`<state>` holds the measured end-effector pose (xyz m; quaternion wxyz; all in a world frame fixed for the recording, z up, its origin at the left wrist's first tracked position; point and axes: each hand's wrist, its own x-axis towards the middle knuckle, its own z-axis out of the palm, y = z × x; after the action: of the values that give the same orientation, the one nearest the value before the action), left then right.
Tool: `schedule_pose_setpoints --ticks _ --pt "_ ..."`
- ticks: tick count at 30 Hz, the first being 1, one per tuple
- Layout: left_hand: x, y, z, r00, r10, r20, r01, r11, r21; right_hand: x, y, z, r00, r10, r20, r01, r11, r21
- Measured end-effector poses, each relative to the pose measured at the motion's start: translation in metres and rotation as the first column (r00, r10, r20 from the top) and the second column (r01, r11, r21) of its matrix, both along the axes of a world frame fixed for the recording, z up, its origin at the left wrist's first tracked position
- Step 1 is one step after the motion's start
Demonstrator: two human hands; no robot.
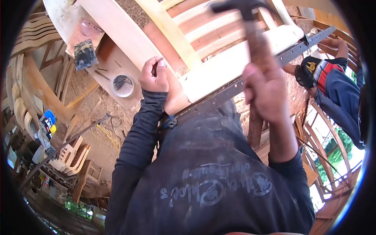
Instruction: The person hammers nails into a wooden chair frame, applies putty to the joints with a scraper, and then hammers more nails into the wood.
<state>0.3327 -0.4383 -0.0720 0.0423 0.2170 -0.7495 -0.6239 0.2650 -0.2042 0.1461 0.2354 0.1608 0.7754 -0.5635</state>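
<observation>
The pale wooden slatted frame (219, 76) lies just in front of the person's body, its near rail running alongside a long black steel bar clamp with a row of holes (223, 94). The clamp spans that rail from corner to corner, probably to press the joints tight so they cannot spread under blows. The right hand (268, 88) is wrapped firmly around a hammer with a black metal head and a brown handle (256, 45), raised above the rail; head and hand are blurred. Holding the head high and clear of the wood likely leaves room for a strike. The left hand (155, 76) is curled over the frame's near left corner, perhaps to steady it; whether its bent fingers pinch anything I cannot tell. Beside that forearm, a round white container (124, 94) of dark nails (122, 82) sits on a flat tan board (127, 103), apparently placed there for an easy reach. On the right, a person in a black cap and dark blue clothing (337, 90) bends near the clamp's far end, though what their hands do is unclear.
</observation>
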Motion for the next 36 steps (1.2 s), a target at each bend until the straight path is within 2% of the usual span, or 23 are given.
schedule_pose_setpoints --ticks 2,3,4,5,6,7,9,11,12,14,15,17,18,20,22,23,24,26,27,28,29,31,36 --pt "-0.007 -0.001 0.001 1.0 0.0 0.016 -0.001 1.0 0.027 -0.011 0.007 0.004 0.964 -0.135 -0.231 0.121 0.99 -0.074" --pt "-0.008 -0.001 0.001 1.0 -0.001 -0.016 0.002 0.999 0.04 -0.007 0.011 -0.004 0.972 -0.081 -0.22 0.079 0.997 -0.018" --pt "-0.009 -0.002 0.002 1.0 -0.004 -0.016 0.005 1.0 0.02 0.008 0.008 -0.01 0.999 -0.035 -0.025 0.037 0.996 0.075" --pt "-0.009 -0.002 0.005 1.0 -0.011 -0.011 0.011 1.0 0.0 0.029 0.009 -0.028 0.962 0.227 0.154 -0.24 0.968 0.068" --pt "-0.009 -0.001 0.006 1.0 -0.021 -0.007 0.021 1.0 -0.017 0.042 0.001 -0.039 0.822 0.495 0.283 -0.519 0.855 0.012" --pt "-0.008 0.001 0.006 0.999 -0.021 -0.026 0.021 1.0 0.001 0.045 0.0 -0.034 0.774 0.522 0.359 -0.575 0.816 0.051" --pt "-0.008 0.0 0.001 0.997 0.0 -0.072 0.002 1.0 0.028 0.03 0.003 -0.03 0.861 0.441 0.253 -0.475 0.875 0.092" --pt "-0.005 0.0 0.003 1.0 -0.009 -0.017 0.009 0.999 0.042 0.013 -0.001 -0.003 0.948 0.147 0.281 -0.165 0.985 0.04" --pt "-0.008 0.0 0.004 1.0 -0.005 0.0 0.005 0.999 0.048 0.009 0.0 -0.005 0.997 0.008 0.078 -0.009 1.0 0.013" --pt "-0.009 -0.001 0.005 1.0 0.001 -0.004 -0.001 0.999 0.039 0.007 0.003 -0.007 0.991 -0.088 -0.097 0.086 0.996 -0.019" --pt "-0.01 -0.001 0.006 1.0 0.003 -0.001 -0.003 0.999 0.048 0.008 0.004 -0.006 0.997 -0.002 0.073 -0.012 0.981 0.194" --pt "-0.009 -0.001 0.005 1.0 0.009 -0.005 -0.009 0.998 0.069 0.037 0.006 -0.034 0.894 0.422 0.151 -0.446 0.869 0.214" --pt "-0.008 -0.001 0.003 1.0 0.013 -0.015 -0.012 0.997 0.082 0.045 0.001 -0.031 0.762 0.569 0.311 -0.621 0.777 0.1" --pt "-0.01 0.0 -0.005 0.998 0.025 -0.051 -0.02 0.994 0.107 0.046 0.006 -0.032 0.816 0.482 0.318 -0.543 0.829 0.137" --pt "-0.005 -0.004 -0.006 0.996 0.04 -0.076 -0.032 0.994 0.103 0.036 -0.008 -0.011 0.866 0.225 0.447 -0.251 0.968 0.0" --pt "-0.004 -0.01 -0.003 1.0 0.017 -0.005 -0.016 0.995 0.103 0.036 -0.008 -0.014 0.945 0.156 0.287 -0.169 0.985 0.02" --pt "-0.005 -0.011 0.0 0.998 0.064 -0.009 -0.059 0.96 0.274 0.036 -0.004 -0.015 0.99 0.072 0.122 -0.076 0.997 0.027" --pt "-0.003 -0.037 0.008 0.989 0.145 -0.025 -0.14 0.979 0.147 0.026 0.001 -0.001 0.998 0.01 0.058 -0.012 0.999 0.033" --pt "-0.003 -0.056 0.005 0.981 0.154 -0.115 -0.16 0.986 -0.043 0.027 0.006 0.002 0.999 0.002 0.045 -0.005 0.998 0.064" --pt "0.003 -0.082 -0.005 0.982 0.188 -0.034 -0.189 0.98 -0.057 0.03 0.007 0.003 0.998 -0.001 0.059 -0.002 0.998 0.059" --pt "0.003 -0.105 0.001 0.981 0.181 -0.077 -0.194 0.956 -0.22 0.035 0.011 0.003 0.998 -0.01 0.07 0.006 0.998 0.059" --pt "0.004 -0.148 -0.018 0.958 0.249 0.146 -0.155 0.87 -0.468 0.05 0.019 -0.001 0.995 -0.027 0.094 0.017 0.994 0.106" --pt "-0.009 -0.199 -0.032 0.937 0.227 0.264 -0.007 0.771 -0.637 0.078 0.012 -0.002 0.986 0.006 0.169 -0.018 0.997 0.07"
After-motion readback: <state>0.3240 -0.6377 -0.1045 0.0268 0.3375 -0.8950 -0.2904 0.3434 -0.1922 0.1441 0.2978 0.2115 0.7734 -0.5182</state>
